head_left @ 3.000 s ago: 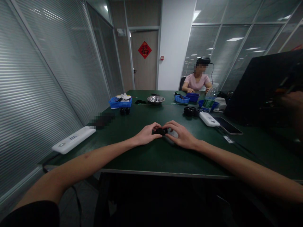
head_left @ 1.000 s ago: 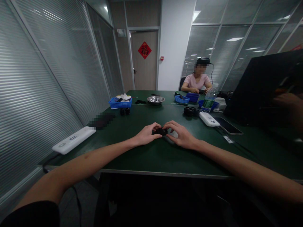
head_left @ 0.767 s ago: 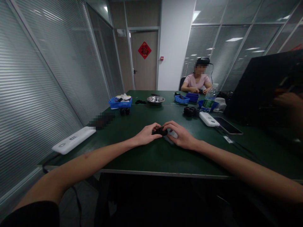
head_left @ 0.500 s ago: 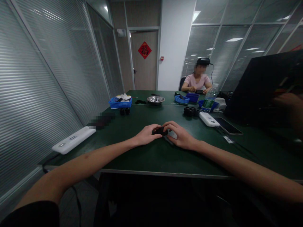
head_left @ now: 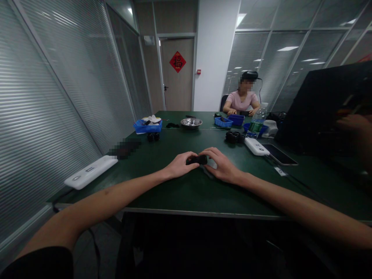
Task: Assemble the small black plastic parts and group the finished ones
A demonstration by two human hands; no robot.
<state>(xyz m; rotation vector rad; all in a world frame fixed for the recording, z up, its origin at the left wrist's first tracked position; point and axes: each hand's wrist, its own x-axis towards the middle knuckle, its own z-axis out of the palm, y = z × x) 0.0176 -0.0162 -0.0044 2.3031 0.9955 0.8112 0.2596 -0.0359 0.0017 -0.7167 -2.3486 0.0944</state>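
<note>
Between my two hands, low over the table, is a small dark black part (head_left: 201,159) with a narrower middle; its exact kind does not show. My left hand (head_left: 179,166) pinches its left end, thumb in front and fingers behind. At the other end, my right hand (head_left: 223,166) curls round, with index finger and thumb touching the part. A pale, see-through patch (head_left: 212,162) shows inside the curve of my right hand; what it is, I cannot make out.
The dark green table (head_left: 180,195) carries a steel bowl (head_left: 191,123), a blue basket (head_left: 147,126), black round parts (head_left: 235,137), a water bottle (head_left: 256,123), a phone (head_left: 279,154) and white power banks (head_left: 91,171). Across sits a person (head_left: 242,99); another person's hand (head_left: 354,126) shows at right.
My right fingers have lifted and shifted slightly, so more of the black part's right end shows. My left hand stays in place. The person across has lowered a hand toward the table.
</note>
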